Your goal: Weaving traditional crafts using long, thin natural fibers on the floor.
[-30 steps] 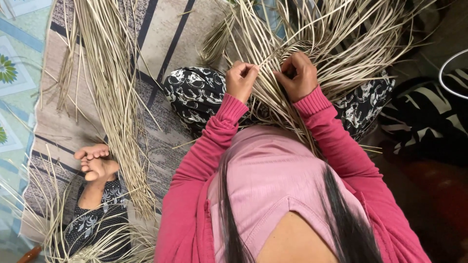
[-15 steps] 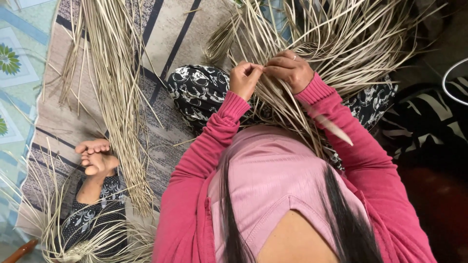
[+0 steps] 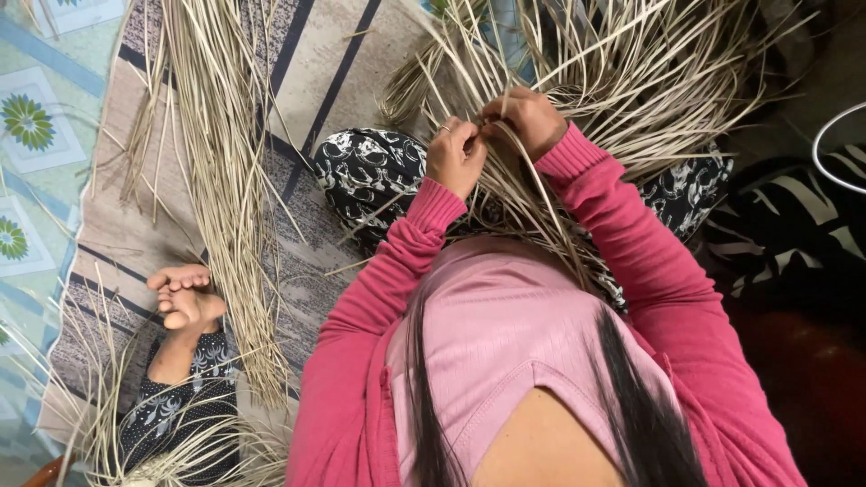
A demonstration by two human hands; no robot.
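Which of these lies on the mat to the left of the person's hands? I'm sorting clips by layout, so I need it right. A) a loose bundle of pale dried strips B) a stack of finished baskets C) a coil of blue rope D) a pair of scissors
A: a long bundle of pale dried strips stretches along the striped mat, left of the left hand and right hand, which pinch strips together.

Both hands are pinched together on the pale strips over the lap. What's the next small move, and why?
Probably draw the pinched strip toward the body with the right hand while the left hand pins the crossing. Both hands meet at one spot in the strips, and that strip trails loose down over the lap, not snug.
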